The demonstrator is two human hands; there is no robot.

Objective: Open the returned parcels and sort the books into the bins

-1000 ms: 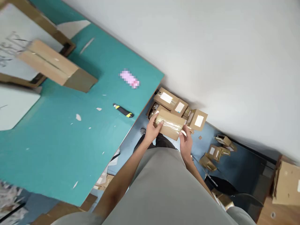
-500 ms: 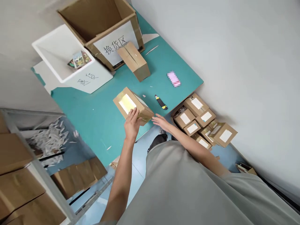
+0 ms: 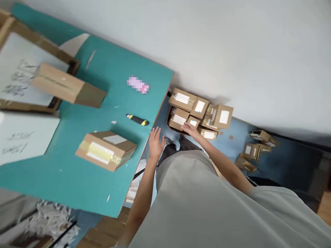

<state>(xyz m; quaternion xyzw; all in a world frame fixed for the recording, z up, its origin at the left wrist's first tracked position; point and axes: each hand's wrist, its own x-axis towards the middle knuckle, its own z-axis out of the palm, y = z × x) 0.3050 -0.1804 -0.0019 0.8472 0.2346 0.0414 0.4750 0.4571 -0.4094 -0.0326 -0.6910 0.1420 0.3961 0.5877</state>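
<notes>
A taped cardboard box with a white label lies on the teal table, near its front edge. My left hand hovers just past the table's edge, fingers spread, holding nothing. My right hand reaches down to a pile of small labelled cardboard boxes on the floor by the wall, its fingers resting on one of them; I cannot make out whether they grip it.
A black and yellow utility knife and a pink object lie on the table. A longer sealed carton leans against a big open box at the left. More small boxes are scattered on the blue floor.
I carried a box from the floor pile onto the table and let go of it. Both hands have left it; my right hand has gone back down to the pile.
</notes>
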